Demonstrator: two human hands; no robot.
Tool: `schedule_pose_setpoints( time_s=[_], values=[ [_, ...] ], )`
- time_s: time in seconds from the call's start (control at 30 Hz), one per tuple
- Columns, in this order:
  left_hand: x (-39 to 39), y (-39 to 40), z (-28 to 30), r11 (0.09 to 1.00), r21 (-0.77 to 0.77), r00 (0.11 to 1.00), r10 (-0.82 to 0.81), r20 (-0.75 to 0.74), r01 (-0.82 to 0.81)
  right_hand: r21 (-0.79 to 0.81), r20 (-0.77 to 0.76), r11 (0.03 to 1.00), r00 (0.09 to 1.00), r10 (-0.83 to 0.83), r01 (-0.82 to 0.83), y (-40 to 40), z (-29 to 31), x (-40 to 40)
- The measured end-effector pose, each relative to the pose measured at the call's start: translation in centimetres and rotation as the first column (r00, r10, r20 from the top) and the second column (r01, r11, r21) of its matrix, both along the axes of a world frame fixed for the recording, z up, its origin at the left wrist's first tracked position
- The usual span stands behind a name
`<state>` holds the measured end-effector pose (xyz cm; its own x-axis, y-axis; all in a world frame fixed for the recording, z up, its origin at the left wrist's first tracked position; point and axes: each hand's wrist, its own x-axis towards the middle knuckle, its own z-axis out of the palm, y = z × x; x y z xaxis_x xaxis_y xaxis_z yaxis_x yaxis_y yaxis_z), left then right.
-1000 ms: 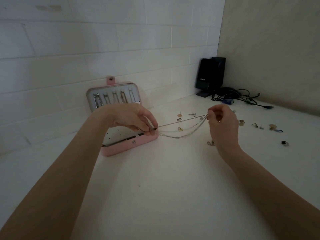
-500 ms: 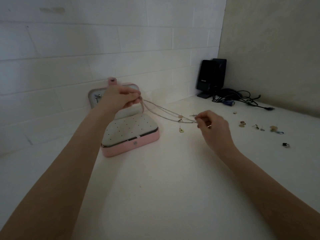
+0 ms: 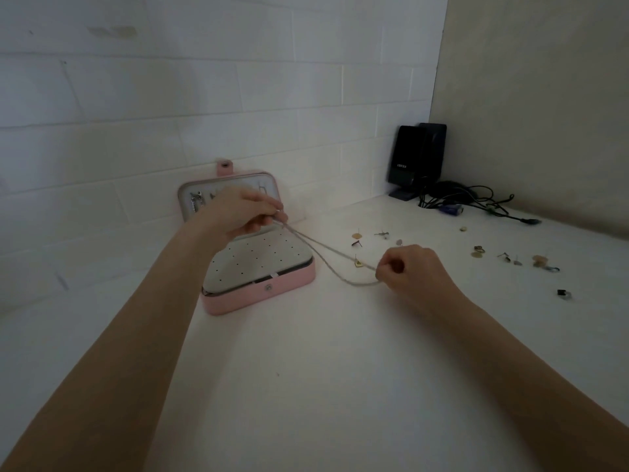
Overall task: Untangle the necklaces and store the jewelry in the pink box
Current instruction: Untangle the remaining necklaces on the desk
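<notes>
right hand (image 3: 413,272) lower, necklace (image 3: 326,253) slacker

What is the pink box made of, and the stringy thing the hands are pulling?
The pink box looks like smooth faux leather or plastic: matte, with a snap tab and rounded corners. The necklace looks like thin silvery metal chain: pale, and it sags between the left hand and the right hand.
</notes>
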<state>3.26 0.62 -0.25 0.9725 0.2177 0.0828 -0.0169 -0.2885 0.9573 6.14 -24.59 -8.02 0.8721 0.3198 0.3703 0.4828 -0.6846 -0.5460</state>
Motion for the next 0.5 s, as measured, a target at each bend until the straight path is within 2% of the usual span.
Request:
schedule_pose_setpoints(
  time_s=[0.1, 0.17, 0.23, 0.3, 0.33, 0.37, 0.43, 0.5],
  values=[
    [-0.4, -0.9, 0.5, 0.985, 0.104, 0.99, -0.131, -0.047, 0.136, -0.117, -0.02, 0.992, 0.999, 0.047, -0.049, 0.2, -0.5, -0.1],
    [-0.8, -2.1, 0.9, 0.946, 0.191, 0.964, -0.25, -0.092, 0.264, -0.081, 0.036, 0.995, 0.998, 0.052, -0.049, 0.7, -0.2, -0.3],
    [-1.2, -3.5, 1.4, 0.885, 0.28, 0.928, -0.35, -0.127, 0.372, 0.15, 0.035, 0.985, 0.996, 0.084, -0.089, 1.1, 0.8, -0.8],
    [-1.5, -4.9, 1.8, 0.83, 0.328, 0.892, -0.428, -0.146, 0.452, 0.46, -0.107, 0.872, 0.964, 0.245, -0.17, 1.2, 1.9, -1.7],
    [-1.6, -5.5, 1.8, 0.813, 0.33, 0.877, -0.459, -0.144, 0.48, 0.571, -0.186, 0.794, 0.909, 0.373, -0.209, 1.2, 2.3, -2.0],
    [-1.7, -6.0, 1.8, 0.803, 0.316, 0.862, -0.488, -0.138, 0.505, 0.632, -0.244, 0.739, 0.845, 0.476, -0.234, 1.2, 2.5, -2.3],
    [-1.8, -6.7, 1.7, 0.797, 0.253, 0.835, -0.534, -0.129, 0.549, 0.674, -0.303, 0.691, 0.756, 0.581, -0.261, 1.2, 2.5, -2.6],
    [-1.7, -7.0, 1.3, 0.807, 0.183, 0.827, -0.549, -0.119, 0.562, 0.703, -0.308, 0.67, 0.746, 0.591, -0.24, 1.2, 2.6, -2.6]
  ],
)
